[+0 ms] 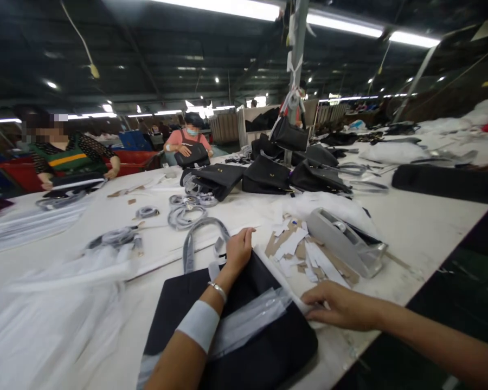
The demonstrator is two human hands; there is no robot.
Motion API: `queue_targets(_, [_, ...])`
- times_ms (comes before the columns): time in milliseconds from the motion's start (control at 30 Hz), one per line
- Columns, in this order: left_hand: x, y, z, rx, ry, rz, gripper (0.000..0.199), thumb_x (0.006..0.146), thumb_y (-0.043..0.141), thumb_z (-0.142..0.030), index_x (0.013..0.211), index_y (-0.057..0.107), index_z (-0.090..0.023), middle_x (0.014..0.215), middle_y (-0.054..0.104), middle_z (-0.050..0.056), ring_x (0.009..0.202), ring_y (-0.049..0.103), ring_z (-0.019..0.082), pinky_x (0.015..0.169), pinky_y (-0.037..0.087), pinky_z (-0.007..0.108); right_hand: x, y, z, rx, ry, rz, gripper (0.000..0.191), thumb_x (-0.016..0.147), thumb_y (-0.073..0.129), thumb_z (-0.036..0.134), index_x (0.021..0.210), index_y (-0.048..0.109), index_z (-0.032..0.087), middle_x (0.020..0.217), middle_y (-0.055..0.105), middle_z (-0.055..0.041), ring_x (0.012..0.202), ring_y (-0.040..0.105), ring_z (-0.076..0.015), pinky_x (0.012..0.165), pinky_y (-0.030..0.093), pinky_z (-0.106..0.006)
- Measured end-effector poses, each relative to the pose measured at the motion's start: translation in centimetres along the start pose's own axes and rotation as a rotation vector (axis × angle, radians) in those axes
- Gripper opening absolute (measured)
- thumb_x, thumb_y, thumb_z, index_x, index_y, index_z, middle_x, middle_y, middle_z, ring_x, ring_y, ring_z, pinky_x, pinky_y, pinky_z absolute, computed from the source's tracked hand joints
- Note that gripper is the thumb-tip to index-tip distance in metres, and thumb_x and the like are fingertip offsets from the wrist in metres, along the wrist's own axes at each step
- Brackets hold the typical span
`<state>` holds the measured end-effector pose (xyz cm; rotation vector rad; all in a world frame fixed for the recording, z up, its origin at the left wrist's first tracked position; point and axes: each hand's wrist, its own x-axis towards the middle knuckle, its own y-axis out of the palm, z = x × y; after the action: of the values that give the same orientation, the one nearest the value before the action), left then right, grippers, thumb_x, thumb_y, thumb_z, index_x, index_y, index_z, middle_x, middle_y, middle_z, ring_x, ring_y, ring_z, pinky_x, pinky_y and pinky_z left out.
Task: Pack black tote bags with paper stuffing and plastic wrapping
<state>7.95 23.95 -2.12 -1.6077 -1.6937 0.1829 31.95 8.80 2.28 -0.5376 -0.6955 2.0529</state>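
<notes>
A black handbag (268, 349) lies on the table in front of me, with a strip of clear plastic film (252, 322) across it. Its grey-wrapped handle (188, 246) loops up at the far side. My left hand (239, 250) is closed at the bag's far top edge, and its forearm crosses the bag. A white sheet (278, 273) runs along the bag's right edge. My right hand (337, 304) pinches this sheet near the bag's right corner. The fingertips of both hands are partly hidden.
Right of the bag are paper scraps (296, 246) and a grey tape dispenser (345, 241). White plastic sheeting (52, 319) covers the left side. Wrapped straps (187, 215) and black bags (266, 174) lie farther back, near a post (299, 54). Two co-workers handle bags across the table.
</notes>
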Motion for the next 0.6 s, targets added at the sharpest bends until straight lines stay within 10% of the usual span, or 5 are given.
queue_targets(167, [-0.1, 0.0, -0.1, -0.047, 0.015, -0.004, 0.037, 0.100, 0.039, -0.037, 0.101, 0.073, -0.023, 0.065, 0.067, 0.000, 0.066, 0.063, 0.018, 0.066, 0.042, 0.025, -0.1, -0.5, -0.8, -0.184, -0.223, 0.053, 0.026, 0.091, 0.050, 0.020, 0.102, 0.074, 0.025, 0.104, 0.071, -0.0073, 0.100, 0.064, -0.0223, 0.090, 0.047, -0.032])
queue_targets(333, [-0.2, -0.2, -0.2, -0.127, 0.048, -0.023, 0.042, 0.101, 0.035, -0.041, 0.098, 0.072, -0.022, 0.056, 0.056, -0.003, 0.058, 0.058, 0.015, 0.061, 0.040, 0.024, 0.4, 2.2, -1.0, -0.342, -0.390, -0.244, 0.035, 0.086, 0.041, 0.006, 0.087, 0.071, 0.025, 0.102, 0.069, -0.0065, 0.097, 0.059, -0.0219, 0.087, 0.047, -0.036])
queue_targets(600, [-0.2, -0.2, 0.0, -0.149, 0.149, 0.069, 0.037, 0.100, 0.039, -0.039, 0.103, 0.071, -0.021, 0.071, 0.067, 0.000, 0.073, 0.065, 0.017, 0.075, 0.048, 0.026, -0.4, 7.9, -2.0, -0.058, -0.031, -0.624, 0.039, 0.080, 0.049, 0.009, 0.108, 0.070, 0.025, 0.129, 0.062, -0.0080, 0.117, 0.059, -0.0240, 0.104, 0.047, -0.040])
